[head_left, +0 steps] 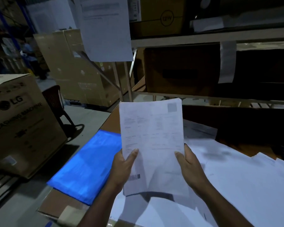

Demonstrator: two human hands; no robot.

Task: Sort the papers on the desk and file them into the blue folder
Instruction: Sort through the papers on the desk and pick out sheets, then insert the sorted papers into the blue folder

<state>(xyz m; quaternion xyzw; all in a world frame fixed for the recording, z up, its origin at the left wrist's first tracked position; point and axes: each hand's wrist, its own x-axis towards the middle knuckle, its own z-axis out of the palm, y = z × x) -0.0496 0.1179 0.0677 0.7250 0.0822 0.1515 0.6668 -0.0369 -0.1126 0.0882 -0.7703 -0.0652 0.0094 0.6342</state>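
I hold a stack of white printed papers (152,138) upright above the desk. My left hand (124,167) grips its left edge with the thumb on the front sheet. My right hand (189,166) grips the right edge the same way. A barcode shows near the stack's lower left corner. The blue folder (87,164) lies flat and closed on the desk, just left of my left hand. More loose white papers (236,177) lie spread over the desk under and to the right of the stack.
A brown cardboard surface (56,203) forms the desk's near left part. An LG washing machine box (21,122) stands at left, a dark chair (56,102) behind it. Metal shelving (203,38) with boxes rises behind the desk. A sheet (105,28) hangs above.
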